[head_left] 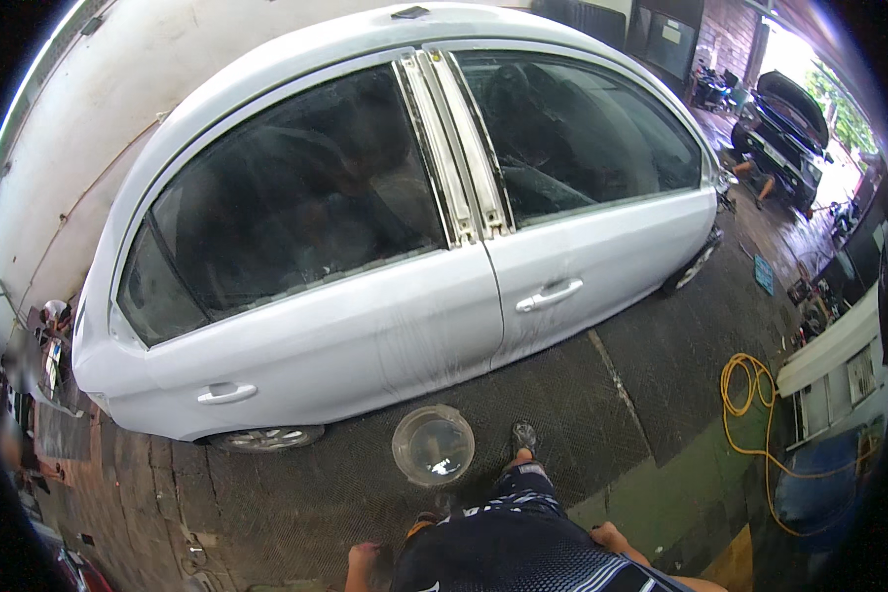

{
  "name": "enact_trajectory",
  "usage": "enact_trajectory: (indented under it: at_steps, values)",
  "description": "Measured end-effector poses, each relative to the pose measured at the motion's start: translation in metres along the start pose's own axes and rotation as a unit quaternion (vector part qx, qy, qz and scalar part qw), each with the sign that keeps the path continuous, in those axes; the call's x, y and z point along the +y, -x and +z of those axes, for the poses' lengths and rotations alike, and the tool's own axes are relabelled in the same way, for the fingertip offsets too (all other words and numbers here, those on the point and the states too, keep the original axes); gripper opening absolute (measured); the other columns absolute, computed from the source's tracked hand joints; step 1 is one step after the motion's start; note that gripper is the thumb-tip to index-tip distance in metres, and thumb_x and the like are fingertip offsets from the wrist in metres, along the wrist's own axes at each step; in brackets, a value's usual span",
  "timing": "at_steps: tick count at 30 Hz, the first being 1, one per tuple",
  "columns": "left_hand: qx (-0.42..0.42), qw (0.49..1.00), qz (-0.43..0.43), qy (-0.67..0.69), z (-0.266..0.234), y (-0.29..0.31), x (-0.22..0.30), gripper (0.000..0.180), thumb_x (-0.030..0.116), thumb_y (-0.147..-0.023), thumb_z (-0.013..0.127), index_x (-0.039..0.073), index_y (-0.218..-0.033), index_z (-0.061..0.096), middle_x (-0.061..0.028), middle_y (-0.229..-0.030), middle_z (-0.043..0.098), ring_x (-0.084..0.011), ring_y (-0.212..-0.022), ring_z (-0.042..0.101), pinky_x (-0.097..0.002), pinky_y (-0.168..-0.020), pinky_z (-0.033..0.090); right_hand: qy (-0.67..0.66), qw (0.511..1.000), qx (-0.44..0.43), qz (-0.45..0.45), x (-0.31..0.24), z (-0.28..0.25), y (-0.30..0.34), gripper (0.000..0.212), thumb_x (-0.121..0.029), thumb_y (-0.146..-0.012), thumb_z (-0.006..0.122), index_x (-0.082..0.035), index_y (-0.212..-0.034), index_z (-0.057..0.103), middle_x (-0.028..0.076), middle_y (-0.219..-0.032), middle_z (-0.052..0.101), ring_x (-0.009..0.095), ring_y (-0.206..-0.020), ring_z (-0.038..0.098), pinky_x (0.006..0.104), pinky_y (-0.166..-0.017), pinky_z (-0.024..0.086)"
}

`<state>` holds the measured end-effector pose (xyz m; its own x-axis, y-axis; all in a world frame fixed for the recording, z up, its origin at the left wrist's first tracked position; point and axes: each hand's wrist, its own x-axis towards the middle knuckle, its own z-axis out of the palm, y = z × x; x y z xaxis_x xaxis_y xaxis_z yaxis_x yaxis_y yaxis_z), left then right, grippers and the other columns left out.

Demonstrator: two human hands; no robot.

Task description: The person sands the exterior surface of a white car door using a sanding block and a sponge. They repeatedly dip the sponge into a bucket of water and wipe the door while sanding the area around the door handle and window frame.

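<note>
My left hand (364,555) hangs low beside my body, its fingers curled. A small dark thing seems to show at its fingertips, too small to name. On the other side, my right hand (611,538) is closed near my hip, and what it holds, if anything, is hidden. Ahead of me stands a pale grey-white car (365,326), side on, with streaks running down its doors near the middle. A round clear tub (432,412) of water rests on the floor between me and the car, nearest to my left hand but apart from it.
A small dark block (409,13) lies on the car's roof. To the right, a yellow hose (728,405) coils beside a blue drum (819,493). Another car (784,138) has its bonnet up, with a person's limbs (760,183) beside it. Far left, another person (57,314) bends low.
</note>
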<state>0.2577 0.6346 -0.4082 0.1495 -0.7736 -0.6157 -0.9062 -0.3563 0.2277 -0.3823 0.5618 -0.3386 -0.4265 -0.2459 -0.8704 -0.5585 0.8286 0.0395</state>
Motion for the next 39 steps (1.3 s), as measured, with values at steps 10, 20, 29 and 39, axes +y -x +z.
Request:
enact_trajectory:
  at_steps: [10, 20, 29, 39]
  values:
    - [0.010, 0.934, -0.217, 0.282, -0.038, -0.039, 0.078, 0.032, 0.015, -0.082, 0.081, 0.012, -0.113, 0.078, -0.0072, -0.096, 0.078, -0.0203, -0.081, 0.072, -0.0346, -0.075, 0.058, -0.010, 0.990, -0.014, -0.137, -0.153, -0.116, -0.081, 0.065, -0.044, -0.085, 0.079, -0.002, -0.133, 0.066, 0.020, -0.130, 0.069, 0.033, -0.122, 0.066, 0.0439, -0.099, 0.052]
    - [-0.042, 0.947, -0.272, 0.165, -0.079, -0.110, 0.173, 0.026, 0.019, -0.091, 0.073, 0.018, -0.116, 0.078, -0.0026, -0.113, 0.077, -0.0201, -0.097, 0.074, -0.0358, -0.086, 0.059, -0.146, 0.945, 0.103, -0.275, -0.294, -0.246, -0.174, 0.057, -0.033, -0.079, 0.086, 0.002, -0.121, 0.069, 0.019, -0.113, 0.073, 0.030, -0.104, 0.070, 0.0404, -0.092, 0.054]
    - [0.012, 0.894, -0.193, 0.405, -0.059, -0.104, 0.230, 0.037, 0.042, -0.089, 0.070, 0.023, -0.119, 0.078, -0.0037, -0.116, 0.077, -0.0201, -0.102, 0.074, -0.0353, -0.090, 0.057, -0.090, 0.972, 0.033, -0.215, -0.246, -0.269, -0.271, 0.054, -0.024, -0.083, 0.083, 0.005, -0.125, 0.066, 0.016, -0.119, 0.072, 0.030, -0.109, 0.068, 0.0409, -0.095, 0.053]
    - [0.003, 0.870, -0.237, 0.433, -0.015, -0.078, 0.230, 0.041, 0.019, -0.080, 0.079, 0.011, -0.119, 0.075, -0.0147, -0.117, 0.073, -0.0280, -0.100, 0.072, -0.0412, -0.087, 0.058, -0.055, 0.977, -0.069, -0.193, -0.279, -0.289, -0.256, 0.050, -0.027, -0.084, 0.082, 0.006, -0.119, 0.068, 0.017, -0.111, 0.073, 0.030, -0.096, 0.071, 0.0428, -0.084, 0.056]
